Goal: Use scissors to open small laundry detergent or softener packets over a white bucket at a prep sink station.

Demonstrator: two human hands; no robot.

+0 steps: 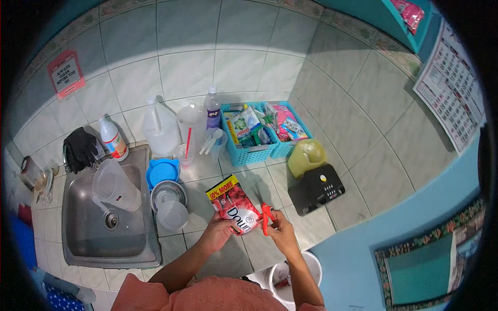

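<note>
My left hand [220, 232] grips a red Downy fabric softener pouch [237, 204] by its lower left side. The pouch is tilted above the tiled counter, its yellow printed strip facing away from me. In my right hand [283, 232] is a pair of scissors with red-orange handles [267, 218]. The dark blades point away from me, beside the pouch's right edge. Whether they touch the pouch I cannot tell. Part of the pouch's lower edge is hidden by my left fingers.
Left is a steel sink [91, 237] with a plastic pitcher [116, 188]. Bowls [168, 198], a large jug [160, 128] and a purple bottle [212, 109] stand nearby. Blue baskets [249, 155] hold packets. A black digital scale [317, 190] lies right; a white bin [315, 268] stands below the counter edge.
</note>
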